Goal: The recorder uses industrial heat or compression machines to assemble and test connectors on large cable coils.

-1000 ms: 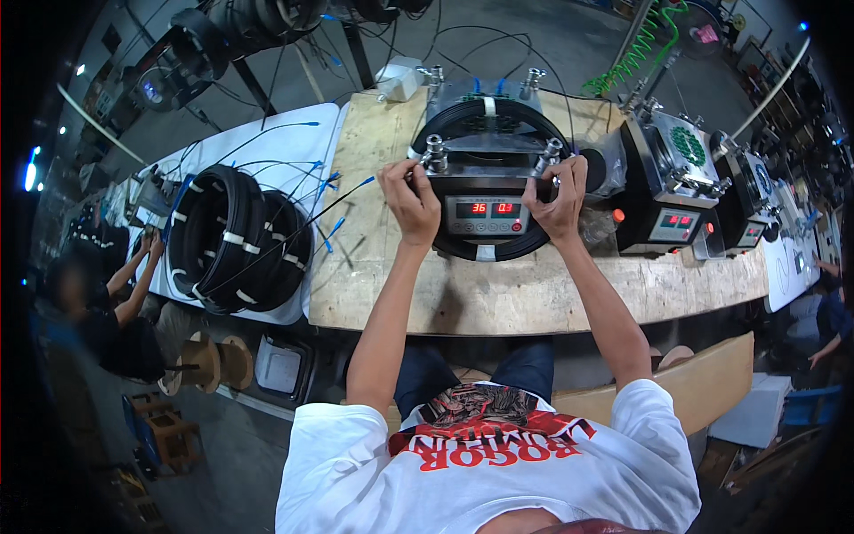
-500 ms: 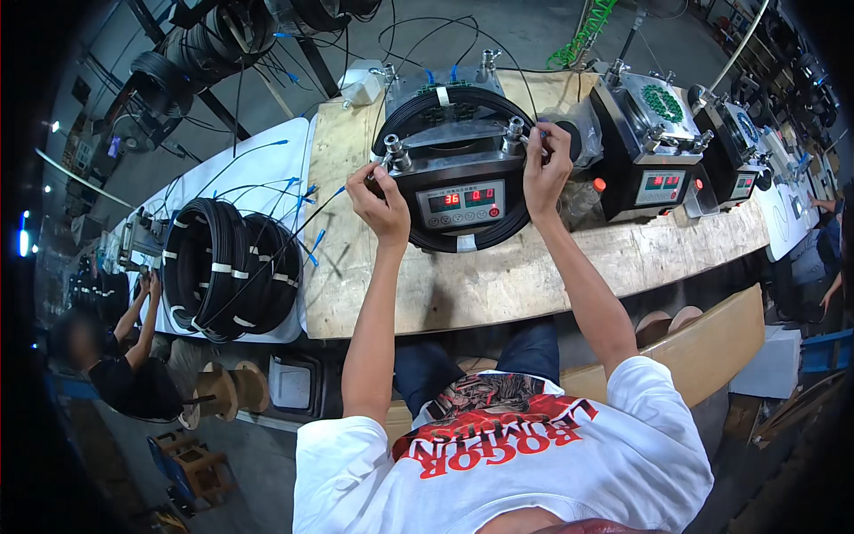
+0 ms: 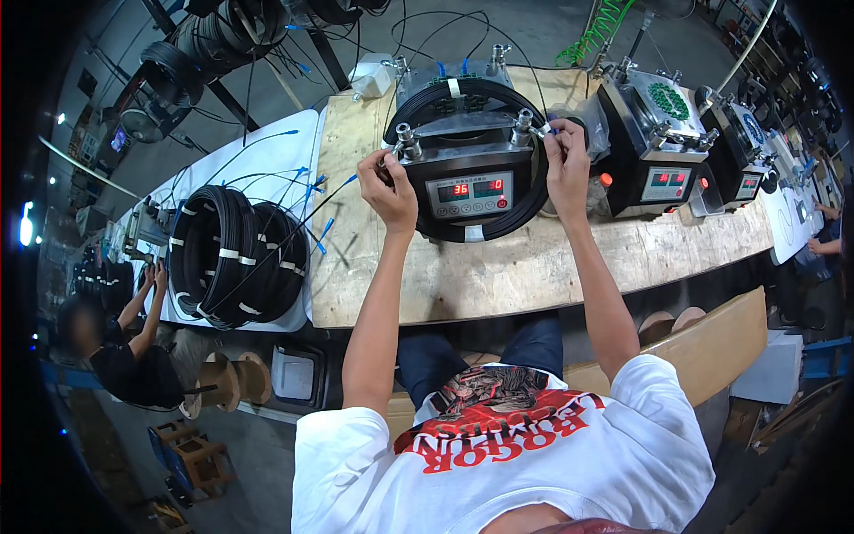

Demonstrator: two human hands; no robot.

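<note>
A benchtop machine (image 3: 479, 165) with a dark front, two red digital displays and a row of buttons stands before me. A coil of black cable (image 3: 531, 209), bound with white tape, loops around it. Metal clamp posts rise at the corners of its top plate. My left hand (image 3: 391, 194) is closed at the left front clamp lever (image 3: 398, 153), fingers curled. At the right front clamp lever (image 3: 541, 131), the thumb and fingers of my right hand (image 3: 567, 169) are pinched together. The fingers partly hide both lever ends.
Left of the wooden tabletop (image 3: 391, 289), black cable coils (image 3: 218, 258) with blue-tipped ends lie on a white table (image 3: 276, 160). Two similar machines (image 3: 654, 142) stand to the right, near an orange-capped bottle (image 3: 600, 191). A co-worker (image 3: 133, 365) sits at far left.
The reading on the machine's right display has changed. The view has shifted slightly; both hands stay at the front clamp levers.
</note>
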